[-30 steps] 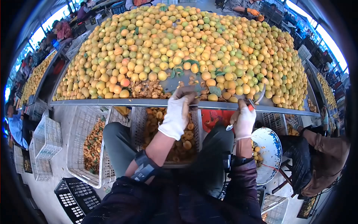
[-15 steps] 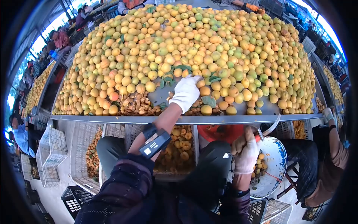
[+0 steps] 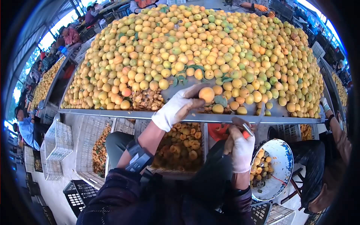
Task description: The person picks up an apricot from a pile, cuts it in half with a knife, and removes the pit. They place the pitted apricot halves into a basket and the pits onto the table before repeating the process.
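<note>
My left hand (image 3: 176, 107), in a white glove, is closed on a yellow-orange apricot (image 3: 206, 95) just above the front edge of the table. In my right hand (image 3: 241, 148), also gloved, is a knife (image 3: 246, 131) with a red handle; its blade points up and is blurred against the metal edge. A large heap of apricots (image 3: 180, 48) covers the table in front of me, with some green leaves (image 3: 221, 100) among them. Close to my left hand lies a small pile of brown pits (image 3: 148, 100).
Below the edge stands a crate of apricot halves (image 3: 205, 150) between my knees. A white basin (image 3: 283, 176) with apricots is at right, a crate of scraps (image 3: 84, 150) at left. The metal table edge (image 3: 131, 114) runs across. A co-worker's gloved hand (image 3: 324, 104) is at far right.
My left hand has drawn back from the heap toward me, now with an apricot in it. My right hand has turned the knife upward and moved slightly left. The view has shifted a little.
</note>
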The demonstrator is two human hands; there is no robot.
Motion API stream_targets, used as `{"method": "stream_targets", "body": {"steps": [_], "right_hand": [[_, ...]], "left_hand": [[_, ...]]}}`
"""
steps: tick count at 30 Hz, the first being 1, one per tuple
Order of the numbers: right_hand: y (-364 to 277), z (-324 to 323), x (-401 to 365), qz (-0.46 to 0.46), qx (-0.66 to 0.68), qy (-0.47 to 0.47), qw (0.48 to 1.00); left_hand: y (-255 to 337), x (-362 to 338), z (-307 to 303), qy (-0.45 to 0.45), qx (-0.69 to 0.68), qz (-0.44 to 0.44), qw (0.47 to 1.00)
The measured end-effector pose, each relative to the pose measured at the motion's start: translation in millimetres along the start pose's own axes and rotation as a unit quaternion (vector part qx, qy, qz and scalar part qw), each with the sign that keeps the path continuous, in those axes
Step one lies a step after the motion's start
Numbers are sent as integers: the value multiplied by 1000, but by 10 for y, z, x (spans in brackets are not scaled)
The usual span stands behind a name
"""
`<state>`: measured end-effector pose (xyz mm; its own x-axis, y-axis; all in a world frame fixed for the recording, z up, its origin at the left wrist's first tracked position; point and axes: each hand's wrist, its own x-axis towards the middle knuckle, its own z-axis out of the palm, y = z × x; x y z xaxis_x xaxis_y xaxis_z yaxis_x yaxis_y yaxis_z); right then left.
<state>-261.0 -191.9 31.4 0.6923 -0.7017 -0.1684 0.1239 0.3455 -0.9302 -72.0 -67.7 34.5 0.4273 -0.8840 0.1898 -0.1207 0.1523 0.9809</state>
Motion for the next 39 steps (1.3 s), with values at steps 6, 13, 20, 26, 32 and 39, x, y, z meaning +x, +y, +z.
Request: {"method": "stream_targets", "body": {"steps": [6, 13, 20, 26, 32, 39], "right_hand": [[-58, 369, -175, -50, -87, -188, 977], [198, 698, -499, -201, -192, -123, 953], [151, 441, -726, -190, -348, -162, 904], [312, 545, -806, -243, -355, -189, 883], [367, 540, -840, -260, -359, -172, 880], [457, 456, -806, -244, -383, -174, 874]], "left_hand": [[445, -624, 327, -20, -114, -40, 992], [47, -909, 811, 193, -529, -13, 826], [-25, -1092, 688, 210, -561, 11, 801], [20, -1163, 760, 142, -586, 3, 798], [63, -1190, 880, 188, -592, -42, 783], [91, -1207, 892, 207, -550, -26, 809]]}}
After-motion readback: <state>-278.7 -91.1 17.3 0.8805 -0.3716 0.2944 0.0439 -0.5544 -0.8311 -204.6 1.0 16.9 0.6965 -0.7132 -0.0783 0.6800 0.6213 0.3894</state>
